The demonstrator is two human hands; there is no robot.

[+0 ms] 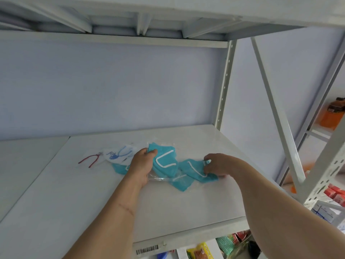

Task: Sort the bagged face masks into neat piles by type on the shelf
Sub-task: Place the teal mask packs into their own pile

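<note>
Teal bagged masks (166,161) lay mid-shelf (74,193) as my left hand (142,161) gripped one and my right hand (216,165) pinched another (192,168) beside it.

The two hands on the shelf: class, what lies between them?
In the head view, teal bagged masks fill the stretch between the left hand and right hand. Each hand grips one, on the white shelf.

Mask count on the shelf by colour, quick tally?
Teal bagged masks: 4, one gripped by the left hand, one pinched by the right hand, one low between them, one partly hidden.
White mask, blue straps: 1
White mask, red straps: 1
Total: 6
</note>
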